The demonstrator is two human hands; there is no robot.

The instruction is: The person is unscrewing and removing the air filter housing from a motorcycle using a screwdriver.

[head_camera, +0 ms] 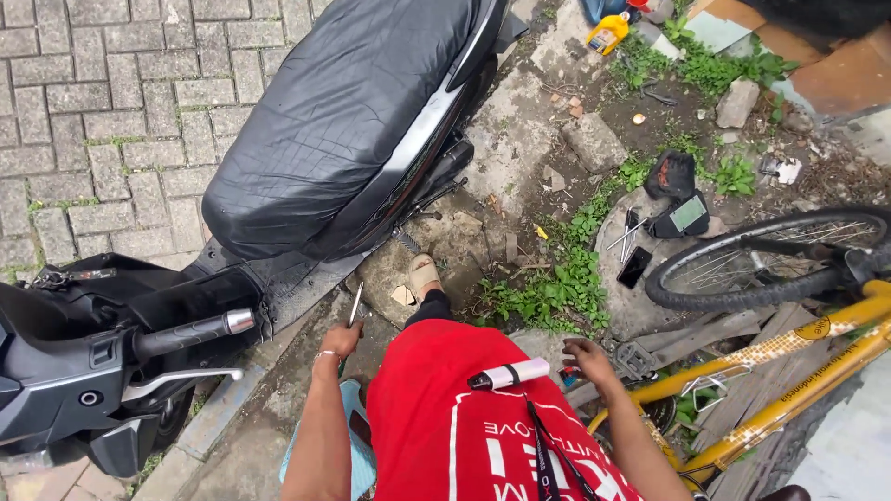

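Outdoors on broken concrete beside grey paving bricks, weeds and loose stones scattered about. Parked at left, a black scooter with a wrinkled seat cover, its handlebar grip and brake lever jutting toward the camera. At right, a yellow bicycle frame and a spoked wheel lying across wooden boards.

Left hand low beside the scooter's footboard, fingers closed around a thin metal tool (screwdriver or similar, hard to tell which), shaft pointing up and away. Right hand near the bicycle's pedal, fingers curled loosely downward, just above the pedal; cannot tell whether gripping anything.

Below, a red shirt with a white marker lying on it. One sandalled foot ahead on the concrete. Further off on a flat stone: a dark phone, a black pouch, a few slim metal tools. Yellow bottle at the top edge.
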